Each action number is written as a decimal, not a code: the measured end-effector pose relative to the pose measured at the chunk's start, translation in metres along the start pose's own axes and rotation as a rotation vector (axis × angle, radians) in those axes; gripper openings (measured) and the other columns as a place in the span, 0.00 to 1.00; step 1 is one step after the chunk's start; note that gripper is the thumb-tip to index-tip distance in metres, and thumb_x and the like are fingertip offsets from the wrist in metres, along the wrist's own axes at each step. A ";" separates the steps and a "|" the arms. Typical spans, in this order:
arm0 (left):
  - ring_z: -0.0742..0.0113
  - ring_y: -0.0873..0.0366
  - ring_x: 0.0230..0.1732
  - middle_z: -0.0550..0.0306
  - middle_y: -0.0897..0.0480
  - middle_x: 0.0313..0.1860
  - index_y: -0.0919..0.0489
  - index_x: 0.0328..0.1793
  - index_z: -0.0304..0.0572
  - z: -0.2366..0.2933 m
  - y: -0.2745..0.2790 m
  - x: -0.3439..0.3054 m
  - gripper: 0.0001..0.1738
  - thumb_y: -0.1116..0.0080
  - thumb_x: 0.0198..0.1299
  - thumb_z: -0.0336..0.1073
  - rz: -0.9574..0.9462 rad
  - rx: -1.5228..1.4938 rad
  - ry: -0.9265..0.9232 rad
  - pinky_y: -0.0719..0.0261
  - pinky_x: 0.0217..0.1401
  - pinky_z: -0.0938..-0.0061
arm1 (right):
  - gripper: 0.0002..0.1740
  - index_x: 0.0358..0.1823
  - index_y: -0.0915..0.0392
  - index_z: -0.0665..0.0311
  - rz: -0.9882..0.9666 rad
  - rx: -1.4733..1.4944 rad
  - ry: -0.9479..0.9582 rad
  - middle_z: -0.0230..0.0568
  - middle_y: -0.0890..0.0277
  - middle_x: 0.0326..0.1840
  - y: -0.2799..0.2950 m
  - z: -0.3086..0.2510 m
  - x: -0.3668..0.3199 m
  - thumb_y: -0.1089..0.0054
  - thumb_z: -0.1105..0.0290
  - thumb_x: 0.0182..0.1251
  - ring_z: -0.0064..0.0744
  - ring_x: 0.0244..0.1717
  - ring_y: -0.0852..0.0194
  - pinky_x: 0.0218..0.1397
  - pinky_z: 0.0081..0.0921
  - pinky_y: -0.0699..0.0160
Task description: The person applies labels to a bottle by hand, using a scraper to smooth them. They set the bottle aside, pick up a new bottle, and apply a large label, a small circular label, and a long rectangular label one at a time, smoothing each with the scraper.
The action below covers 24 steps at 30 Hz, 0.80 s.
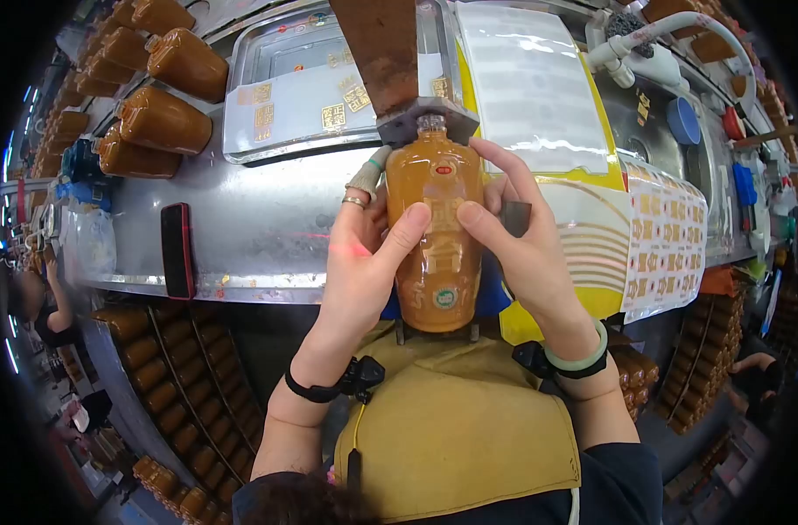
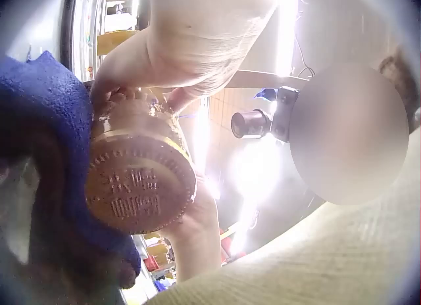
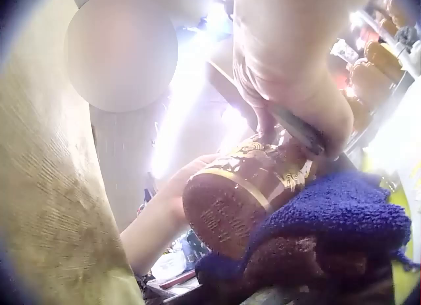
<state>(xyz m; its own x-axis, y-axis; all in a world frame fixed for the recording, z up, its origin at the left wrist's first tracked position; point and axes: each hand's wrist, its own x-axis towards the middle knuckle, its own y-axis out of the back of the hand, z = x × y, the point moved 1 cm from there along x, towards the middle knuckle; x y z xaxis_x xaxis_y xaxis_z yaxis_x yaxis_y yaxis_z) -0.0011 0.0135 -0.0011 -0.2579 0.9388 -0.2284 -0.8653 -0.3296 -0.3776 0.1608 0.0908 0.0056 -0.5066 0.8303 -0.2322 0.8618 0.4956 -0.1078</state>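
Observation:
A brown glass bottle (image 1: 437, 262) lies with its neck pointing away, its face carrying gold decals, a small red oval mark and a round green one. My left hand (image 1: 360, 267) holds its left side, thumb on the front. My right hand (image 1: 535, 262) holds the right side the same way, and a flat grey scraper-like piece (image 3: 299, 129) sticks out between its fingers. A pale finger cot (image 1: 365, 178) covers a left fingertip. The bottle's embossed base (image 2: 141, 187) faces me, beside a blue towel (image 3: 329, 213). The neck sits against a dark angled block (image 1: 427, 118).
A tray (image 1: 241, 144) with gold decals is at the back left, near several brown bottles (image 1: 187, 64) and a phone (image 1: 178, 249). On the right lie a white sheet (image 1: 530, 87) and a printed decal sheet (image 1: 666, 236). Farther right is a sink with a faucet (image 1: 679, 26).

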 end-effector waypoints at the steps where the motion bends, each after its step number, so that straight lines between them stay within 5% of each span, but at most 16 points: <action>1: 0.62 0.27 0.73 0.44 0.28 0.75 0.45 0.84 0.32 0.001 -0.001 0.000 0.39 0.38 0.74 0.31 0.006 0.017 -0.004 0.27 0.74 0.67 | 0.34 0.76 0.33 0.61 0.011 -0.025 0.016 0.21 0.36 0.34 0.001 0.001 0.000 0.31 0.73 0.70 0.12 0.37 0.38 0.41 0.14 0.37; 10: 0.61 0.26 0.72 0.43 0.28 0.72 0.45 0.83 0.29 0.002 -0.005 -0.001 0.44 0.31 0.67 0.28 0.021 0.082 -0.048 0.23 0.72 0.66 | 0.16 0.53 0.22 0.68 -0.049 -0.071 0.028 0.27 0.24 0.38 0.004 -0.020 0.037 0.29 0.66 0.71 0.13 0.42 0.29 0.47 0.16 0.27; 19: 0.60 0.25 0.71 0.43 0.28 0.72 0.44 0.82 0.29 0.003 -0.009 -0.002 0.43 0.31 0.66 0.26 0.039 0.123 -0.047 0.24 0.72 0.65 | 0.16 0.60 0.25 0.69 -0.002 -0.041 -0.016 0.30 0.26 0.46 0.018 -0.032 0.045 0.39 0.71 0.75 0.15 0.45 0.30 0.50 0.17 0.28; 24: 0.60 0.27 0.73 0.42 0.29 0.73 0.46 0.83 0.29 0.006 -0.011 -0.002 0.45 0.32 0.66 0.26 0.042 0.092 -0.010 0.27 0.75 0.63 | 0.19 0.62 0.24 0.65 0.072 -0.036 0.364 0.36 0.20 0.49 0.033 -0.051 0.057 0.44 0.82 0.72 0.22 0.51 0.23 0.55 0.25 0.22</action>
<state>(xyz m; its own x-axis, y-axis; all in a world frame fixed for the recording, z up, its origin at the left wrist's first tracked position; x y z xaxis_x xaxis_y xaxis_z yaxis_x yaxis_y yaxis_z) 0.0064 0.0155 0.0084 -0.2989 0.9253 -0.2335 -0.8894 -0.3588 -0.2834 0.1596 0.1675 0.0385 -0.4264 0.8964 0.1213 0.8973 0.4361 -0.0680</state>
